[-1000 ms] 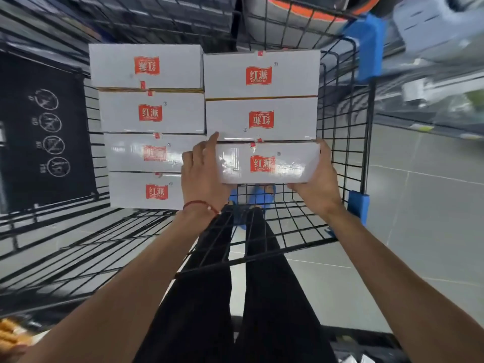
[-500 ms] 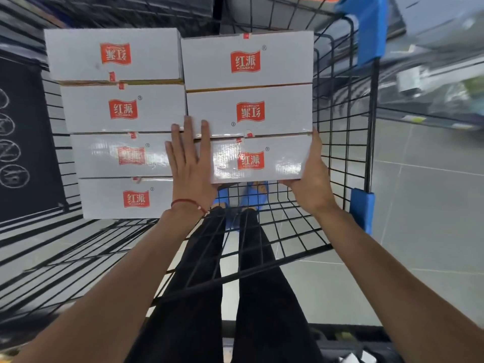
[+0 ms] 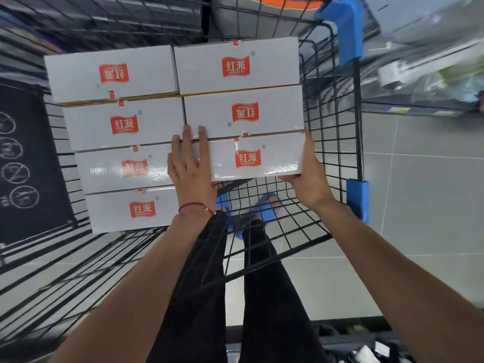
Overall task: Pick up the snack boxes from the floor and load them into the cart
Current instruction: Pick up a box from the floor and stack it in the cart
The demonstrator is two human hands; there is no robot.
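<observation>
Several white snack boxes with red logos lie in two columns inside the black wire cart [image 3: 330,142]. The nearest box of the right column [image 3: 272,158] is held between my hands. My left hand [image 3: 190,169] lies flat against its left end, fingers stretched up onto the box above [image 3: 243,113]. My right hand [image 3: 310,176] grips its right end from below. The left column ends with a box [image 3: 125,210] closer to me. No boxes on the floor are in view.
Blue plastic corner guards [image 3: 357,197] mark the cart's right side. A black panel with round warning signs [image 3: 21,174] fills the cart's left wall. Grey tiled floor [image 3: 419,205] lies to the right. My legs and blue sandals show through the wire mesh.
The held box has been pressed up against the box above it. My left hand has flattened, its fingers now extended. The view has shifted slightly.
</observation>
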